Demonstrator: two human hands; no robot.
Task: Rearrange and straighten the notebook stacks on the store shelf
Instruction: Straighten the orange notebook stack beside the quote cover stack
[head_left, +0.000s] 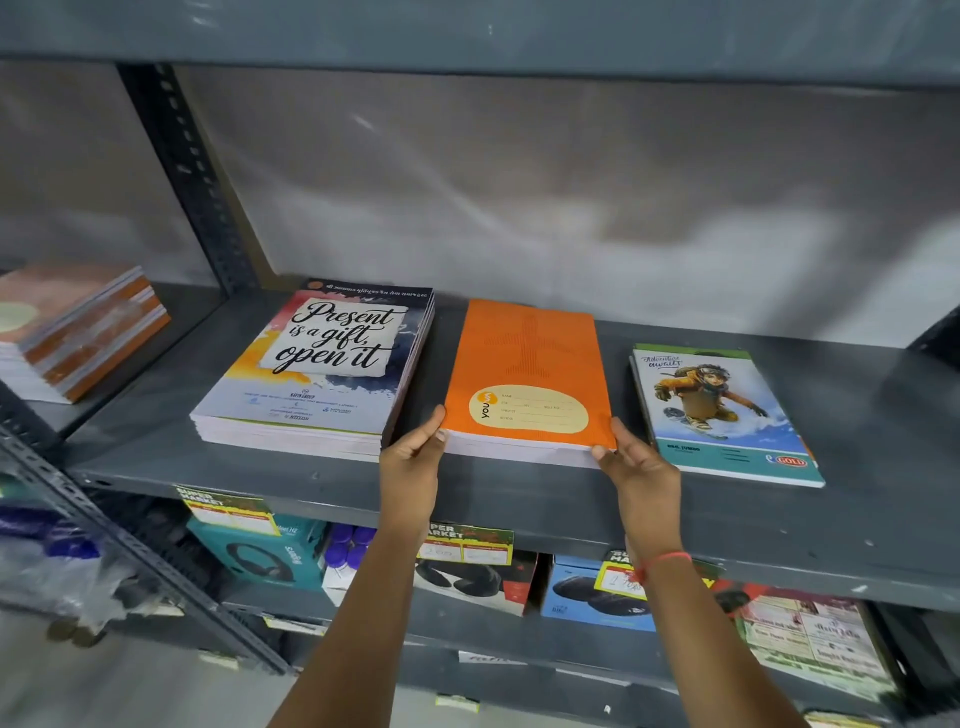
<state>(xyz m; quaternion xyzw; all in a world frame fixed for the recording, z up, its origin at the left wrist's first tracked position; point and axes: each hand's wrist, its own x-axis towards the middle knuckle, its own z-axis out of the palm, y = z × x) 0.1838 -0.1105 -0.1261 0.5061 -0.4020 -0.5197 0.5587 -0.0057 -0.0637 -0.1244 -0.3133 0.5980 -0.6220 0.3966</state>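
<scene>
I have both hands on the stack of orange-covered paper notebooks, which sits mid-way along the grey metal shelf between the taller stack with the lettered watercolour cover and the thin blue snowboarder-cover pile. My left hand pinches the near left corner, fingers closed on it; my right hand clasps the near right corner. To square it well, I should press both corners evenly and line the front edge up with the shelf lip.
</scene>
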